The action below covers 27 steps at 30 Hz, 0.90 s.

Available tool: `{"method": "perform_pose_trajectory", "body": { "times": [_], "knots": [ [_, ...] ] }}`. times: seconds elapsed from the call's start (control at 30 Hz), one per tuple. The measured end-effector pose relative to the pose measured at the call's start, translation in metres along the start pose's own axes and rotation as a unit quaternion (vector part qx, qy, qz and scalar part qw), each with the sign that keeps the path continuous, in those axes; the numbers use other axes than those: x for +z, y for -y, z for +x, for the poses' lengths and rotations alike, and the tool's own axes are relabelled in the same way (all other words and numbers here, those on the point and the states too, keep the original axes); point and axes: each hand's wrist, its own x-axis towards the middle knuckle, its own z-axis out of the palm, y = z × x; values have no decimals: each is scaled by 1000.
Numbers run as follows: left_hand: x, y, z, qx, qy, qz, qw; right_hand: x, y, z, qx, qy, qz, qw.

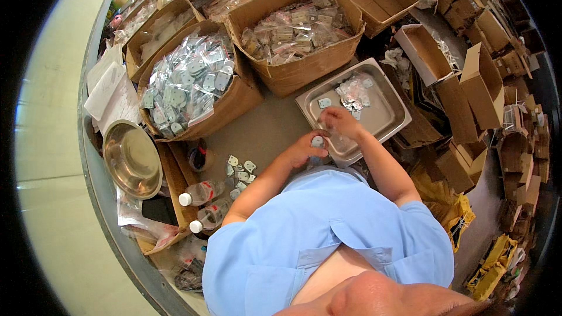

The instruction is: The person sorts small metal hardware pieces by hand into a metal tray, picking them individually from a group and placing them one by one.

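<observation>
My left hand [305, 147] is closed around a small grey metal plate [318, 141], close to my body at the near left corner of a stainless steel tray [397, 130]. My right hand [339, 121] reaches over the tray's near left part with its fingers curled together; whatever they hold, if anything, is too small to make out. Inside the tray, beyond the right hand, lie a single metal plate [324, 103] and a heap of small plastic bags [355, 91]. Several loose metal plates [240, 173] lie on the work surface beside my left forearm.
A carton of bagged metal plates [246, 94] stands at the left, another filled carton [293, 76] behind the tray. A steel bowl [132, 161] and two plastic bottles [205, 192] are at the near left. Cardboard boxes [481, 84] crowd the right.
</observation>
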Motion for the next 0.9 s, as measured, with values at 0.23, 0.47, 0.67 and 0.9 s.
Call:
{"method": "perform_pose_trajectory", "body": {
  "times": [0.23, 0.47, 0.67, 0.9],
  "knots": [
    [0, -6, -10, -52, 102, 13, 993, -15, -53, 51, -90, -198, -449, 866],
    [-8, -4, -13, -48, 69, -21, 996, -11, -44, 28, 62, -273, -348, 895],
    [-6, -1, -6, -14, 97, 38, 994, -49, -69, -15, 169, -424, -240, 857],
    [10, -19, -3, 0, 116, 117, 986, -65, -75, -6, 213, -362, -250, 872]
  ]
}}
